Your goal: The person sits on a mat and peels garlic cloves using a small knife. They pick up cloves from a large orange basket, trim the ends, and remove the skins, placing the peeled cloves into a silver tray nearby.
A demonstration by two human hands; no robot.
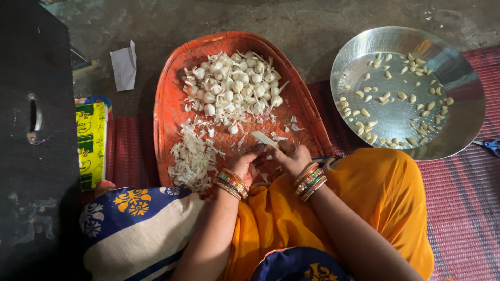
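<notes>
Step in hand: peeling garlic. Both hands work together at the near edge of the red woven winnowing tray (172, 104), just above the person's lap.

Left hand (244, 165): fingers curled inward and closed around a small item, judged to be a garlic clove; the clove itself is hidden by the fingers. Right hand (290, 156): fingers pinched shut, thumb and forefinger meeting the left hand's fingertips. A strip of white garlic skin (264, 138) stands out just beyond the fingertips; whether it is attached to the clove cannot be told.

Judgement on the next move: it calls for a fine pinch grip to strip the remaining skin, then a reach to the right to place the clove with the others.

Inventory:
- One tray, holding one heap of unpeeled garlic cloves (234, 83) toward its far edge. The cloves overlap too closely to count; several dozen at the least.
- One heap of loose peelings (192, 156) at the tray's near left edge.
- One round steel plate (458, 125) to the right of the tray, well apart from the hands, carrying peeled cloves (396, 99) in a loose scatter, roughly fifty.
- One striped red mat (463, 208) under the plate.
- One blue scissor handle (489, 145) at the mat's right edge.
- One scrap of white paper (124, 66) on the floor to the tray's left.
</notes>
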